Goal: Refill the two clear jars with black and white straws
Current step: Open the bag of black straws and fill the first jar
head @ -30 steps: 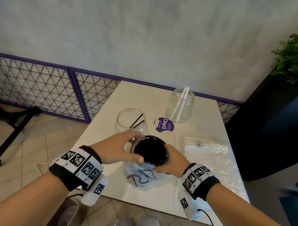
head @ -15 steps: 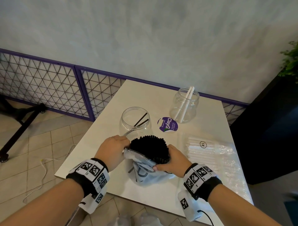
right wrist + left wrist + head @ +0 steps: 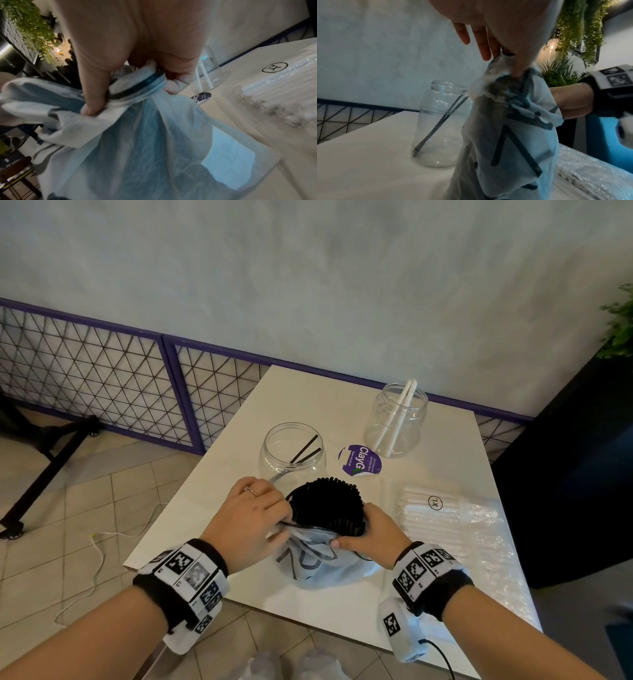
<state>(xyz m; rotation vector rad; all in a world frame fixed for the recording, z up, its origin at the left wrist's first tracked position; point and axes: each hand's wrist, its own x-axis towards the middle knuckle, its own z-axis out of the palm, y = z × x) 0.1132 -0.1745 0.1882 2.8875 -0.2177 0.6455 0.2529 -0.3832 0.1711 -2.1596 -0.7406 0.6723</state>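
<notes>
A bundle of black straws (image 3: 327,505) stands upright in a pale blue-white plastic bag (image 3: 317,565) on the white table (image 3: 308,398). My left hand (image 3: 255,517) pinches the bag's rolled rim (image 3: 498,70) on the left side. My right hand (image 3: 368,534) grips the rim (image 3: 137,92) on the right, thumb over the folded edge. Behind them stands a clear jar (image 3: 293,455) holding two black straws (image 3: 436,124). A second clear jar (image 3: 395,421) at the back right holds two white straws (image 3: 394,422).
A clear packet of white straws (image 3: 442,520) marked 7X lies on the table's right side. A purple round lid (image 3: 359,460) lies between the jars. A purple-framed wire fence (image 3: 102,385) runs behind, and a dark cabinet (image 3: 575,474) with a plant stands at the right.
Both hands have pushed the bag's rim further down the bundle, so more of the black straws stands bare above it. The view has shifted slightly.
</notes>
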